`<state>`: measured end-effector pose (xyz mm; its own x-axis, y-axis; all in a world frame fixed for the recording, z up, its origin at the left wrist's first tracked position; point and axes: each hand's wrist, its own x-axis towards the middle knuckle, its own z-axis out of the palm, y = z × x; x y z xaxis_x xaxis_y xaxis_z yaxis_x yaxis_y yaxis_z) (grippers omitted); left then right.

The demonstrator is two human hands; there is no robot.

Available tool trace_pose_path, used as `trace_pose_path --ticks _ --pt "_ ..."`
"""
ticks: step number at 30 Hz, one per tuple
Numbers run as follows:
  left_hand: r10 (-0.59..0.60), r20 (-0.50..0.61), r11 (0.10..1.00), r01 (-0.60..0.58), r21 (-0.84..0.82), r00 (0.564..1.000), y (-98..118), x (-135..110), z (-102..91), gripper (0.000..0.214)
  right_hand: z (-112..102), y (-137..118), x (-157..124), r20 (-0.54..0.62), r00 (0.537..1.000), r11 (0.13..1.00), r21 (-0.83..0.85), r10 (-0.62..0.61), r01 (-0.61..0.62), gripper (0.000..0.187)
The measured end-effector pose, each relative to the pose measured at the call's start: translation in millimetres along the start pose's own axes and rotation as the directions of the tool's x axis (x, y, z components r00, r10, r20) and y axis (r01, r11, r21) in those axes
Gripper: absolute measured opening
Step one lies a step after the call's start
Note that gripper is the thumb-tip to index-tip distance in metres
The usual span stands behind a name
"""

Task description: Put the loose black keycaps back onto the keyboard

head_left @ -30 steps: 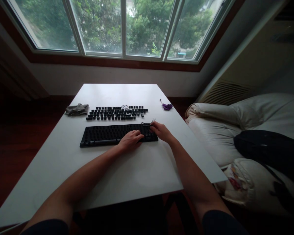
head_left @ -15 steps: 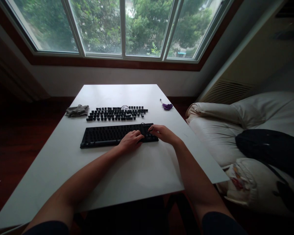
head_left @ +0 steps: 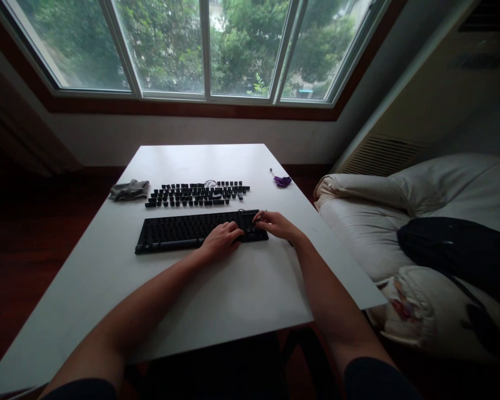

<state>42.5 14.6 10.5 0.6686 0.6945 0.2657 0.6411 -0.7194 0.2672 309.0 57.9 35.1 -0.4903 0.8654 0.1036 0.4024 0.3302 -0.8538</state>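
Looking down from my head, both my forearms reach across the white desk (head_left: 216, 289) to the black keyboard (head_left: 179, 230), which lies crosswise in the middle of it.

My left hand (head_left: 221, 240) lies palm down on the right part of the keyboard. Its fingers are loosely bent and spread over the top, and it grips nothing.

My right hand (head_left: 277, 225) sits at the keyboard's right end, its fingers curled down onto the far corner. A thin pale sliver (head_left: 262, 213) pokes out at the fingertips. It is too small for me to tell what it is, or whether that hand is clamped on it.

Just beyond the keyboard and apart from it, loose black keycaps (head_left: 198, 193) are laid out in rows. A crumpled grey cloth (head_left: 129, 189) lies to the left of them. A small purple thing (head_left: 282, 180) lies near the desk's right edge.

Off the right side of the desk is a big white cushion (head_left: 383, 194) with a dark garment (head_left: 454, 250) lying on it. Behind the desk a wide window (head_left: 204, 50) shows green trees.
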Motion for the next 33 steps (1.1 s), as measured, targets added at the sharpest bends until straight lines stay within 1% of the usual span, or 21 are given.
trace_pose_path --ticks 2,5,8,11,14,16,19,22,24,26,27,29,31,33 --pt "0.002 0.000 1.000 -0.002 0.007 1.000 0 0 -0.2 0.029 1 -5 0 0.010 1.000 1.000 -0.029 0.001 -0.001 0.030" --pt "0.007 0.004 1.000 -0.007 0.010 1.000 0 0 0.2 0.029 5 -11 0 -0.022 1.000 0.998 -0.067 -0.002 0.000 0.032" --pt "0.006 0.000 1.000 -0.006 0.005 1.000 -1 0 0.9 0.028 10 -14 1 -0.110 0.994 0.995 -0.094 -0.027 0.017 0.031" --pt "0.006 -0.002 1.000 -0.006 -0.003 1.000 -1 0 0.8 0.028 12 -15 1 -0.228 0.972 0.992 -0.118 -0.063 0.036 0.027" --pt "0.008 -0.002 1.000 -0.008 -0.008 1.000 0 0 0.4 0.028 12 -11 2 -0.288 0.956 0.992 -0.127 -0.053 0.016 0.023" --pt "0.009 -0.003 1.000 -0.009 -0.007 1.000 0 0 0.4 0.028 12 -6 3 -0.297 0.955 0.996 -0.086 -0.003 -0.023 0.023" --pt "0.009 -0.006 1.000 -0.009 -0.005 1.000 0 0 1.0 0.028 11 7 8 -0.302 0.946 0.992 0.076 0.117 -0.098 0.024" --pt "0.008 -0.006 1.000 -0.008 -0.001 1.000 0 0 1.0 0.028 10 19 13 -0.256 0.936 0.954 0.243 0.240 -0.178 0.025" --pt "0.010 -0.003 1.000 -0.010 0.000 1.000 0 0 0.4 0.028 9 21 14 -0.241 0.926 0.935 0.280 0.289 -0.219 0.024" --pt "0.010 -0.001 1.000 -0.010 0.000 1.000 0 0 -0.3 0.028 9 16 12 -0.263 0.926 0.950 0.228 0.270 -0.212 0.024" --pt "0.008 -0.001 1.000 -0.008 0.001 1.000 1 0 -0.4 0.028 10 10 11 -0.286 0.931 0.969 0.164 0.229 -0.188 0.023" --pt "0.004 -0.003 1.000 -0.004 0.004 1.000 1 0 -0.1 0.028 14 -4 6 -0.322 0.943 0.993 -0.048 0.086 -0.107 0.022" --pt "-0.002 -0.006 1.000 0.002 0.007 1.000 0 0 0.7 0.028 18 -20 1 -0.339 0.941 0.970 -0.237 -0.027 -0.058 0.020" --pt "-0.005 -0.004 1.000 0.005 0.009 1.000 0 0 1.6 0.029 23 -33 -2 -0.331 0.939 0.933 -0.357 -0.095 -0.031 0.017"
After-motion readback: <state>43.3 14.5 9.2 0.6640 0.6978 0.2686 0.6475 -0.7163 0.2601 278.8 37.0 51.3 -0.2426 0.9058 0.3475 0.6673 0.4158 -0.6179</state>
